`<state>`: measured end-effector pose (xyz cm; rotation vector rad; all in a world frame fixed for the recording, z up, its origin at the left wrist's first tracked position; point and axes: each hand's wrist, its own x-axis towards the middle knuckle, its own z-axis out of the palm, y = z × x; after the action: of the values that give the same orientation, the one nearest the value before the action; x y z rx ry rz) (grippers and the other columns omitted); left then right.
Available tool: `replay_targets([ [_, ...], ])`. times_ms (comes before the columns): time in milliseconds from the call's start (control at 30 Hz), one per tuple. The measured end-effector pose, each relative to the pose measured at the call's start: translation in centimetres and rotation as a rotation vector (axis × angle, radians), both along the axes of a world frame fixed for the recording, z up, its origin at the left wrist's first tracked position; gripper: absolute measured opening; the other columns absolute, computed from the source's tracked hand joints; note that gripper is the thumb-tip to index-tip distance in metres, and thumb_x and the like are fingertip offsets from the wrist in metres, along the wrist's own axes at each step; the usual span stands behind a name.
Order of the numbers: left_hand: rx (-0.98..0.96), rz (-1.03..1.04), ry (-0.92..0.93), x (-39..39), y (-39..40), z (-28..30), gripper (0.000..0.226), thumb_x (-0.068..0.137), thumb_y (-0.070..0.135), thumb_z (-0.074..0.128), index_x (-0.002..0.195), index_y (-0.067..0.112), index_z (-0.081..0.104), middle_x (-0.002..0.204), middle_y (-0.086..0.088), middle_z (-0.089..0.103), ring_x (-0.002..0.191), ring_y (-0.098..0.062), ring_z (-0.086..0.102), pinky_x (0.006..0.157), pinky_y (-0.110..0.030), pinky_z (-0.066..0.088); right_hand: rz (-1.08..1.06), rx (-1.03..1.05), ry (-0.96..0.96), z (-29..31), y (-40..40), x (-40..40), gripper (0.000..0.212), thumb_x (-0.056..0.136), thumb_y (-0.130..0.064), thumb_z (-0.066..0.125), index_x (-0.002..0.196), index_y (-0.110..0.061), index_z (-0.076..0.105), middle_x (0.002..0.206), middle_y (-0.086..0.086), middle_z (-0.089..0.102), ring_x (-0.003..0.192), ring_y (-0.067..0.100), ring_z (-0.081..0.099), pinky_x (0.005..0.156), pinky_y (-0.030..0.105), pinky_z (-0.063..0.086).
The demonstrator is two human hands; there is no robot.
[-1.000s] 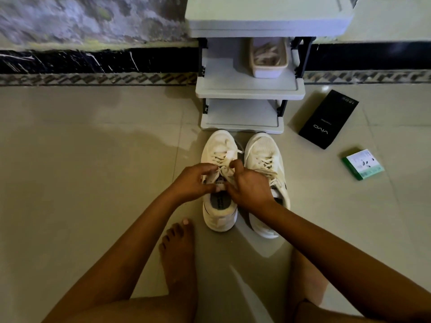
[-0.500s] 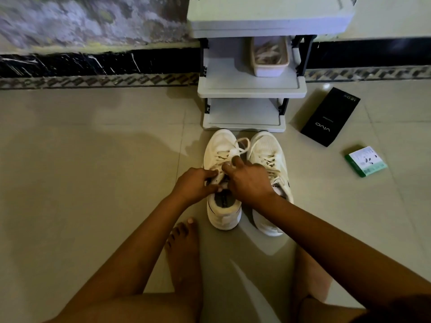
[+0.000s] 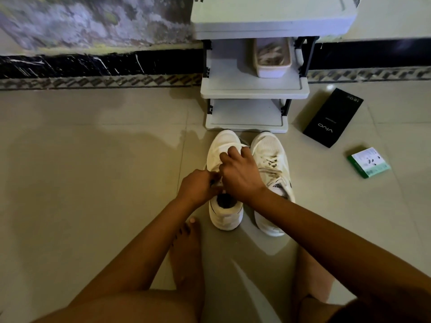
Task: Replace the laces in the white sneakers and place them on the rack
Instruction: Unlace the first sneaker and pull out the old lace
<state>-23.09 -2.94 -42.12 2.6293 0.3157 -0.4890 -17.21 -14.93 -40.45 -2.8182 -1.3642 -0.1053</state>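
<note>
White sneakers (image 3: 270,159) stand on glossy tile floor (image 3: 93,159) before a rack (image 3: 254,89).

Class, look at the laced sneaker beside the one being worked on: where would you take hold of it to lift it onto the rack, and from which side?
Grip the right sneaker at its heel collar, coming from above on the near side. It stands upright with its heel toward the person and its toe at the rack, so the open collar offers an edge to pinch.

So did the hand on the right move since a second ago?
Yes. The right hand has slid forward along the left sneaker, away from its heel opening and toward the shoe rack; its fingertips now sit over the toe end.
</note>
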Motion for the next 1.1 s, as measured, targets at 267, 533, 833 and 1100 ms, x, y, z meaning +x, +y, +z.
replay_targets([
  [267, 0.037, 0.016, -0.041, -0.1, 0.0, 0.0, 0.051, 0.084, 0.053, 0.06, 0.129, 0.028, 0.056, 0.116, -0.003, 0.066, 0.104, -0.02, 0.06, 0.071, -0.023, 0.038, -0.559, 0.32, 0.794, -0.9, -0.4, 0.2, 0.022, 0.085, -0.023, 0.061, 0.105, -0.025, 0.069, 0.116, 0.009, 0.053, 0.117, 0.029, 0.036, 0.092, 0.033, 0.036],
  [533, 0.02, 0.019, -0.043, -0.2, 0.0, -0.4, 0.052, 0.084, 0.055, 0.059, 0.128, 0.027, 0.057, 0.115, -0.005, 0.066, 0.104, -0.021, 0.06, 0.077, -0.029, 0.046, 0.045, -0.068, -0.036, -0.5, -1.6, 0.3, 0.032, 0.051, -0.042, 0.082, 0.074, -0.022, 0.075, 0.086, 0.002, 0.064, 0.082, 0.023, 0.058, 0.071, 0.032, 0.044],
  [833, 0.011, 0.069, -0.059, -0.5, 0.2, -0.6, 0.056, 0.08, 0.058, 0.062, 0.129, 0.032, 0.055, 0.119, -0.001, 0.065, 0.108, -0.02, 0.059, 0.078, -0.027, 0.045, -0.637, 0.547, 1.355, 0.7, -0.9, 0.7, 0.024, 0.089, 0.003, 0.053, 0.11, 0.0, 0.064, 0.114, 0.019, 0.063, 0.11, 0.03, 0.059, 0.085, 0.028, 0.049],
  [1100, -0.002, 0.073, -0.065, -0.4, 0.0, -0.5, 0.052, 0.081, 0.057, 0.062, 0.127, 0.032, 0.057, 0.114, -0.003, 0.067, 0.105, -0.02, 0.061, 0.075, -0.026, 0.042, -0.038, 0.04, 0.224, -1.3, -2.8, 0.6, 0.039, 0.077, -0.037, 0.069, 0.114, -0.023, 0.067, 0.104, 0.01, 0.058, 0.097, 0.029, 0.055, 0.079, 0.035, 0.043],
])
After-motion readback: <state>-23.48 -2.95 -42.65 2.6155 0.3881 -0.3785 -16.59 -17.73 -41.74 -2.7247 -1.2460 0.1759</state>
